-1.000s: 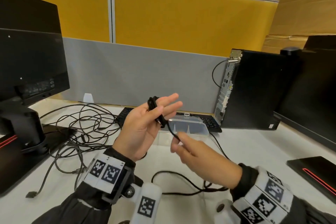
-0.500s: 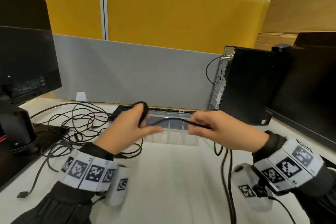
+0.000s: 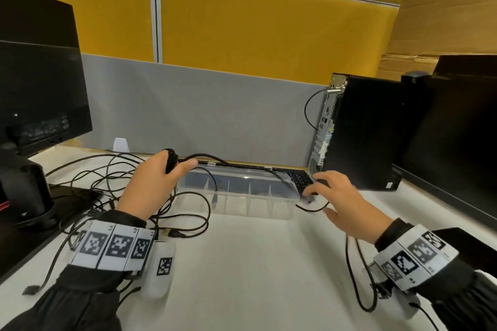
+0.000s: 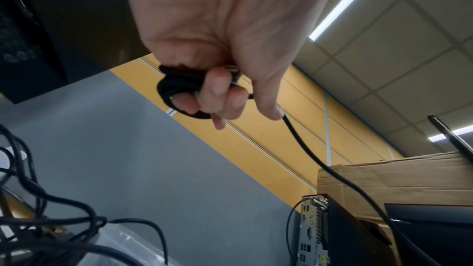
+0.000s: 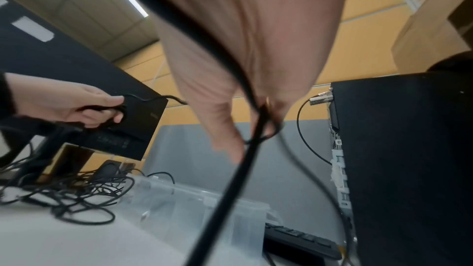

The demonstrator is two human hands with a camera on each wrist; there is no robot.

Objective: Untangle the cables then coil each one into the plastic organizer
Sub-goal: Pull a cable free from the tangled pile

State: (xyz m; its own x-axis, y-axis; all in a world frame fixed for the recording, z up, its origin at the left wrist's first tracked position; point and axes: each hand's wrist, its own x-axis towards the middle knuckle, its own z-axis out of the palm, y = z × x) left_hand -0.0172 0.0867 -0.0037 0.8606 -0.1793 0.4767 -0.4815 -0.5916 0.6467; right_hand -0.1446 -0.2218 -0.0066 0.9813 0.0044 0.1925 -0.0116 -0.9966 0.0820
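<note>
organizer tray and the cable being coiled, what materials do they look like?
Organizer: clear, slightly frosted plastic, probably rigid; dividers and desk show through its walls.
Cable: black, matte rubbery jacket, likely PVC or rubber; it bends into tight loops in the left hand.

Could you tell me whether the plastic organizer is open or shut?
Open: the plastic organizer has no lid over it, and its dividers show from above.

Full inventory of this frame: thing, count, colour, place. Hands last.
coiled cable: 1, black, wound on left fingers, tail running right
loose cables: tangle, black, desk left
plastic organizer: 1, clear, desk centre
keyboard: 1, black, behind organizer
monitor: 1, black, far left
PC tower: 1, black, right
cardboard box: 1, brown, upper right
left hand: grips coil
right hand: on cable tail
</note>
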